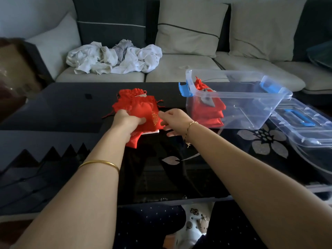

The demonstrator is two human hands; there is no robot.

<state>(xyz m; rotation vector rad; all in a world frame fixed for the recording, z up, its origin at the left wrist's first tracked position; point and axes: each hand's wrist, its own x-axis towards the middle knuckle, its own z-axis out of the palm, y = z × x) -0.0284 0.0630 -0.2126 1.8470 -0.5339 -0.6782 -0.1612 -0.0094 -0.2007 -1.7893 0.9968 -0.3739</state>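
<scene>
Gripping a red pouch [143, 112] in the left hand [128, 121], fingers curled tight round its lower half. Pinching the same pouch's right side, by the gold print, with the right hand [173, 121], thumb and fingertips closed on the cloth. Held low over the middle of the table [62, 108], right against a pile of pouches [133, 98] lying toward the far edge. Just right of the hands, a clear box [242, 105] standing open near the far right corner, stacked pouches [206, 112] at its left end. Beside it, at the right edge, the lid [305, 126]. Past the far edge, a sofa [179, 65] with a heap of white cloth [115, 58].
</scene>
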